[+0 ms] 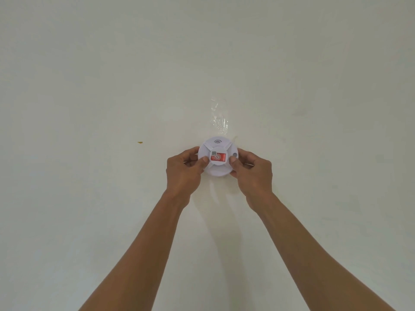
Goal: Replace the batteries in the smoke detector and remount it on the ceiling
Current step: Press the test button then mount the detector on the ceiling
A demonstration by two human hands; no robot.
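Two hands, left hand (187, 168) and right hand (250, 168), grip the smoke detector (217, 158) against the ceiling (112, 75); probably mounting, so next twist to lock.

Bkgd is one plain off-white ceiling (112, 63), filling the whole view, no edges or corners in sight. Paint looks matte w/ faint uneven patches. Light is soft & even, slightly dimmer toward the corners of the frame. A crinkled strip of clear tape (219, 116) is stuck to the surface near centre, catching a bit of shine. A small yellow-brown speck (140, 142) sits to the left, well apart from the tape.
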